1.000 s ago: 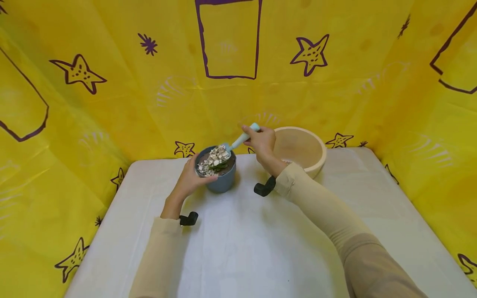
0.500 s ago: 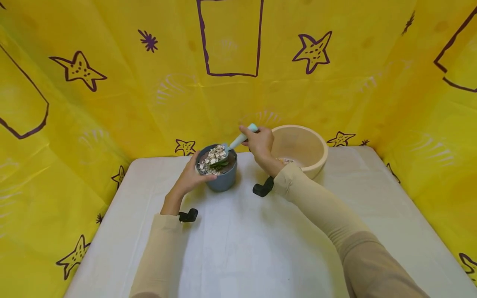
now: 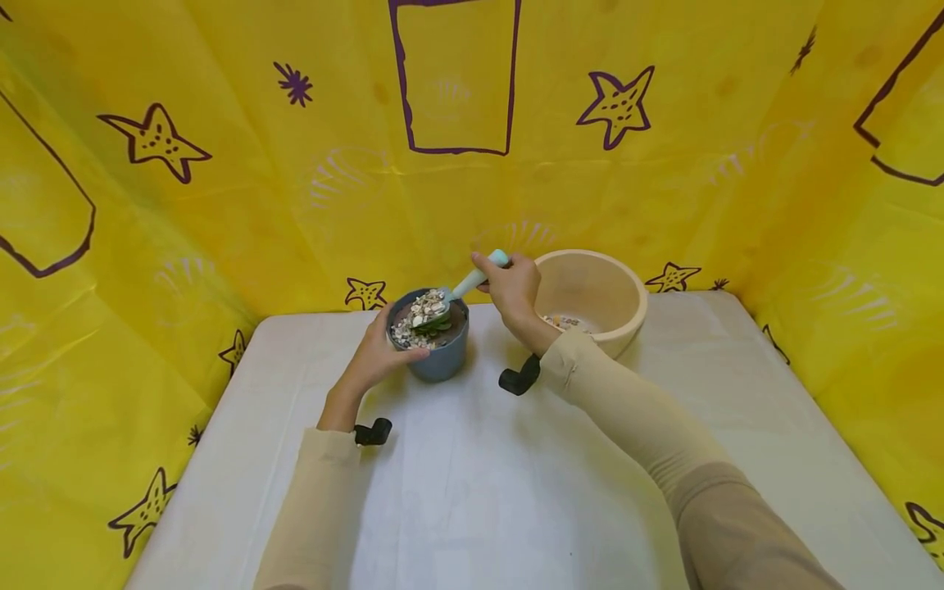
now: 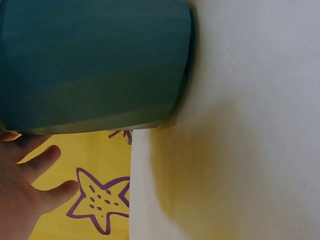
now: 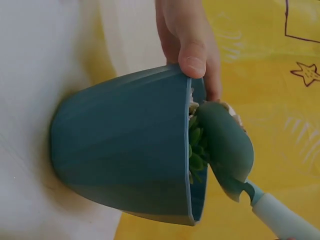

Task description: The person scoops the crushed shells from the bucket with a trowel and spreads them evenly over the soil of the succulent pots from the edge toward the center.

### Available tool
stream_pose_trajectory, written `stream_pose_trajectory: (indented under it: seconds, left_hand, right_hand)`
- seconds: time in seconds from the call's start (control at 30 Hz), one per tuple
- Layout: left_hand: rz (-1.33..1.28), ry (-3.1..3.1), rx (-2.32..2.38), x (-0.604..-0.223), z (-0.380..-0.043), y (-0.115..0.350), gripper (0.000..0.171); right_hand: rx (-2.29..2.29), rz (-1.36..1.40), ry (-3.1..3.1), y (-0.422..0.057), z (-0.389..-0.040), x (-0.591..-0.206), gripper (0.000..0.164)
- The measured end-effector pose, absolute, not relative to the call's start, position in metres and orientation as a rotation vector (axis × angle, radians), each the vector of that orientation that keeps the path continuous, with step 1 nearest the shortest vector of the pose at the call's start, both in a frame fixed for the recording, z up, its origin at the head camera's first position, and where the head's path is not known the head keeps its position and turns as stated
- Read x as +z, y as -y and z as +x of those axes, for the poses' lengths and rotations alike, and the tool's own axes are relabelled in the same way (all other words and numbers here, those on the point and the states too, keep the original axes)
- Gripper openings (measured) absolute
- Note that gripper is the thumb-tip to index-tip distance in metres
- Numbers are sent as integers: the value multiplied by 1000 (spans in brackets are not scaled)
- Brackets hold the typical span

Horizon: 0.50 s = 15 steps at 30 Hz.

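Note:
A blue-grey flower pot [image 3: 438, 366] stands on the table, holding brown soil, pale stone chips [image 3: 402, 334] and a small green succulent [image 5: 197, 155]. My left hand [image 3: 374, 352] grips its left side, thumb over the rim. In the left wrist view, spread fingers [image 4: 60, 195] show beside the pot wall. My right hand [image 3: 515, 288] pinches the light-green handle of a small trowel [image 3: 472, 284]. Its blade [image 5: 227, 142] hangs tilted over the pot, loaded with stone chips, close above the succulent. The blade's underside faces the right wrist camera.
A larger cream planter [image 3: 625, 338] stands behind and right of my right hand, with some chips on its bottom. The table [image 3: 472, 492] has a white cover. Yellow curtains [image 3: 457, 197] with purple drawings close in the back and sides.
The trowel and right hand have shifted slightly left and down. The blade has tilted a little over the pot. My left hand keeps its grip on the pot.

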<state>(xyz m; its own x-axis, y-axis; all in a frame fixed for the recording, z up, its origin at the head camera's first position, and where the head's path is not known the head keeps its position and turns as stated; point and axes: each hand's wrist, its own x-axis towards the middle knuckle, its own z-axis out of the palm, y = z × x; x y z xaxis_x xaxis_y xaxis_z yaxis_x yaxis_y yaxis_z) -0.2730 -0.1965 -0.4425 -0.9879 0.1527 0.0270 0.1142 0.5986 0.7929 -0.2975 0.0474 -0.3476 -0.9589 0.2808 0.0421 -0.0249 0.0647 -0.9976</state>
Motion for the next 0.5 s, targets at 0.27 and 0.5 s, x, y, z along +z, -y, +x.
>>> stream_pose_trajectory:
  seconds: [0.27, 0.5]
  left_hand:
    - [248, -2777, 1378, -442, -273, 194, 115]
    - [246, -2787, 1390, -445, -270, 194, 117]
  right_hand:
    - [1996, -240, 2095, -47, -299, -348, 36]
    - [2042, -296, 2073, -51, -300, -349, 34]
